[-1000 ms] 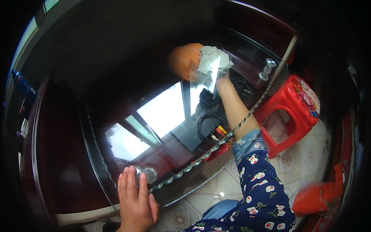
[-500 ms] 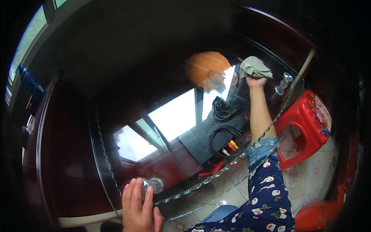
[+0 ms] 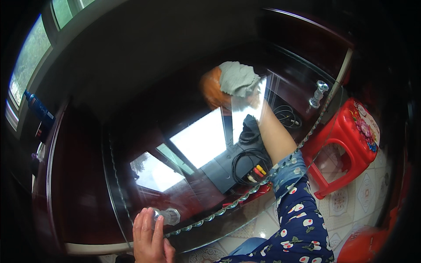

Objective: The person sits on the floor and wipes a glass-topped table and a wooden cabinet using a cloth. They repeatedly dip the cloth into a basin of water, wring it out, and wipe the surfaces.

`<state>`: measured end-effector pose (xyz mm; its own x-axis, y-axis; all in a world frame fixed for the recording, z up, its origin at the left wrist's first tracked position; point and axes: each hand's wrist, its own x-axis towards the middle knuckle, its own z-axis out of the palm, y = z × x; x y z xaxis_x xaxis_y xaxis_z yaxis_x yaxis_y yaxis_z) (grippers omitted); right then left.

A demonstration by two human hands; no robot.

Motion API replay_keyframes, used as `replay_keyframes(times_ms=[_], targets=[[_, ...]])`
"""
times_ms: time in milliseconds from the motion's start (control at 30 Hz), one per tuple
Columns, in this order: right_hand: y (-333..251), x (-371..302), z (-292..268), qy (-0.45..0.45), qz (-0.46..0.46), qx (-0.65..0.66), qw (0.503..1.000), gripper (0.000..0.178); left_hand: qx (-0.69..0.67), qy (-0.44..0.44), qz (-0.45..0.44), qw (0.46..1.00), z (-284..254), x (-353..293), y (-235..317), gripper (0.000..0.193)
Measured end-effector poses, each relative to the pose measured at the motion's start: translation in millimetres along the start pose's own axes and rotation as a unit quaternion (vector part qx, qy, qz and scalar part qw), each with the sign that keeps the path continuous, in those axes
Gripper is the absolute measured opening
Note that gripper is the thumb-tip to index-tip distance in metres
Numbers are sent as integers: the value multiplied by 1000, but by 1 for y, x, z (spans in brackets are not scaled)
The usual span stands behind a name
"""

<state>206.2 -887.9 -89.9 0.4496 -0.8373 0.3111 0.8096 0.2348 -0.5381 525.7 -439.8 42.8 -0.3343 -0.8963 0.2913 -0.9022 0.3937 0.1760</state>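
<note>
A blue bottle [image 3: 38, 107] stands at far left near a bright window [image 3: 30, 57], while the person's left hand [image 3: 151, 241] rests at the near edge of a glass surface [image 3: 237, 202], its fingers straight and released, grasping nothing, just beside a clear faceted post [image 3: 170, 216]. Seen through the glass, at centre, are an orange object [image 3: 212, 90] and a flat black box [image 3: 218, 173]. A grey cloth [image 3: 239, 78] partly overlaps the orange object, draped over the far end of the right hand [image 3: 251, 101]; it hides those fingers, and whether they clench it cannot be told. The right forearm passes beneath the glass, beside coiled black cables [image 3: 234, 168]. Farther right are a second clear post [image 3: 319, 94] and a red stool [image 3: 326, 186].
</note>
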Motion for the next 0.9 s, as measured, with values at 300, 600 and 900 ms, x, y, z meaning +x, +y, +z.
replay_keyframes(times_ms=[300,600,900], targets=[[4,-12,40,-28,17,0,999,49,9,6,12,1000,4,0,0,56],[-37,-9,-16,147,-216,14,965,50,-5,7,14,1000,1,2,1,56],[-129,-85,-33,188,-459,73,865,55,16,6,4,1000,0,3,7,58]])
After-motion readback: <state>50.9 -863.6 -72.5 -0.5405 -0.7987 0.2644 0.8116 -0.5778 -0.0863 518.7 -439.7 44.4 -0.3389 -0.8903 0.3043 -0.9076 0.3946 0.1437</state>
